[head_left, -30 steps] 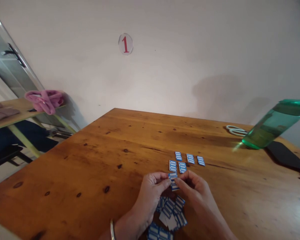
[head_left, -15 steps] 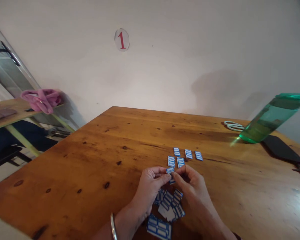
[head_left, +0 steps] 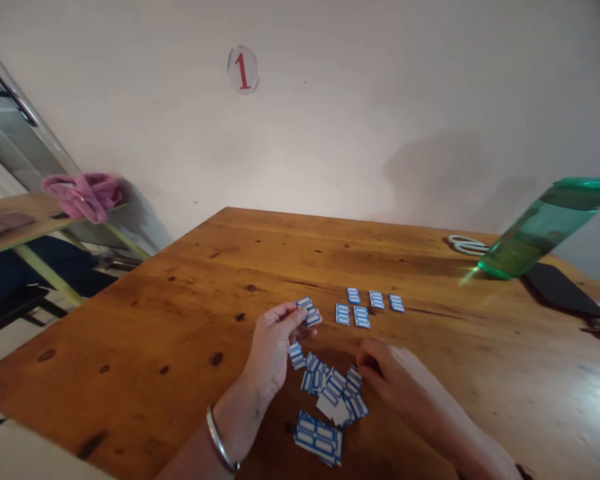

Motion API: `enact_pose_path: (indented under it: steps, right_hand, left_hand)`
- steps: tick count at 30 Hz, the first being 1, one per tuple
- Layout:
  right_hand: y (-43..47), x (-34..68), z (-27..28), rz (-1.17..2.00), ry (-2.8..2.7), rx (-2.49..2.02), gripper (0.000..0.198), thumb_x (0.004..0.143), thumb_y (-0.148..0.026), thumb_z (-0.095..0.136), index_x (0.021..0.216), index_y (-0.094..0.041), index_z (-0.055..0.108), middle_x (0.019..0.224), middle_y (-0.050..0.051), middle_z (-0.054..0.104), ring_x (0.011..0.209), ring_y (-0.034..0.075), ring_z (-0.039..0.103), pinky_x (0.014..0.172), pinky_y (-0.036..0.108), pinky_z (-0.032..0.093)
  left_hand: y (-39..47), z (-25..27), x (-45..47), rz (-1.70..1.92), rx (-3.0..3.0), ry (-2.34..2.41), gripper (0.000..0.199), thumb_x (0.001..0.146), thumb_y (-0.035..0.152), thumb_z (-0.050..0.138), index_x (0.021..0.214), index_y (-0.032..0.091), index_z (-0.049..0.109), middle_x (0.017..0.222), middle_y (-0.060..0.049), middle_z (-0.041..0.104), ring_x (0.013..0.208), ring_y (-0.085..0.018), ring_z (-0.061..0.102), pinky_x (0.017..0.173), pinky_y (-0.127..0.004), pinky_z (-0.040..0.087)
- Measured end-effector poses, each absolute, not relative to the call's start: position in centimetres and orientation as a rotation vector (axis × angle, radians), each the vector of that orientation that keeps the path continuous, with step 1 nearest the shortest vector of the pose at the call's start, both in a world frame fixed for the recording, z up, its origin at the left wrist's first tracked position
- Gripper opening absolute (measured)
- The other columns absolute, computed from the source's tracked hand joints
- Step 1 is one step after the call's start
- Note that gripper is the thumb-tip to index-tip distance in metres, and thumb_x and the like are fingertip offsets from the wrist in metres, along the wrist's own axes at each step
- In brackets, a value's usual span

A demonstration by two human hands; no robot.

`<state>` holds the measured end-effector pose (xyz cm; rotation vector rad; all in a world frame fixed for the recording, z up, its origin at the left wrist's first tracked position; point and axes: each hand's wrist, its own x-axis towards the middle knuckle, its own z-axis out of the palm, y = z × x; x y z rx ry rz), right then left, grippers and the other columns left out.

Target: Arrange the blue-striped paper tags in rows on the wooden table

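Observation:
My left hand (head_left: 273, 343) pinches a small white label sheet (head_left: 309, 312) with blue-framed boxes between thumb and fingers, raised over the table. Below it lies a loose heap of similar label sheets (head_left: 334, 390), some overlapping, one showing a plain white side. My right hand (head_left: 393, 373) is at the heap's right edge, its fingers curled in and closed beside a label sheet (head_left: 354, 379); its fingertips are partly hidden. Nearer me is a stack of larger blue-framed label sheets (head_left: 319, 437). Several small label piles (head_left: 361, 317) stand in two rows beyond my hands.
The wooden table (head_left: 180, 333) meets a white wall. At its right are a green bottle (head_left: 545, 230), a white cable (head_left: 467, 245) and a dark flat object (head_left: 563, 290). Left of it, a pink cloth item (head_left: 85, 195) lies on another table.
My hands have parted. The left has moved left and slightly up with the label sheet; the right has drawn back toward me to the heap's right edge.

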<state>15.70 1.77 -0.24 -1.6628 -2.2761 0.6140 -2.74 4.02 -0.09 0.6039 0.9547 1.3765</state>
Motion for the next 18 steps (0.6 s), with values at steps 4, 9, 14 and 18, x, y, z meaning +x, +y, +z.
enact_pose_path:
  steps: [4,9,14,18]
  right_hand:
    - [1.2,15.6,0.5,0.765,-2.385,-1.496,0.014,0.072,-0.012,0.046,0.067,-0.019,0.056,0.068,0.001,0.061,0.061,0.014,0.054,0.054,0.023,0.032]
    - [1.0,14.1,0.4,0.741,-2.353,-1.466,0.010,0.074,-0.014,0.048,0.074,-0.020,0.056,0.078,0.002,0.061,0.072,0.016,0.054,0.061,0.024,0.034]
    - [0.7,12.8,-0.3,0.676,-2.385,-1.600,0.011,0.070,-0.017,0.054,0.081,-0.018,0.053,0.085,0.005,0.059,0.074,0.019,0.053,0.063,0.028,0.032]
    - [0.8,12.3,-0.4,0.664,-2.384,-1.564,0.008,0.074,-0.017,0.052,0.081,-0.019,0.053,0.084,0.005,0.059,0.074,0.019,0.052,0.063,0.028,0.032]
  left_hand:
    - [4.0,0.0,-2.9,1.385,0.579,0.943,0.019,0.056,0.020,0.074,0.068,0.012,0.061,0.065,-0.007,0.069,0.062,-0.017,0.065,0.056,-0.025,0.050]
    - [3.8,0.1,-2.8,1.386,0.582,0.928,0.018,0.058,0.019,0.073,0.068,0.011,0.062,0.065,-0.007,0.069,0.062,-0.017,0.065,0.055,-0.025,0.049]
    - [3.8,0.3,-2.8,1.384,0.586,0.918,0.015,0.059,0.018,0.072,0.067,0.012,0.062,0.064,-0.006,0.068,0.061,-0.017,0.065,0.056,-0.025,0.049]
    - [3.7,0.3,-2.8,1.381,0.583,0.914,0.015,0.059,0.019,0.072,0.067,0.011,0.062,0.065,-0.007,0.069,0.062,-0.018,0.065,0.056,-0.025,0.049]
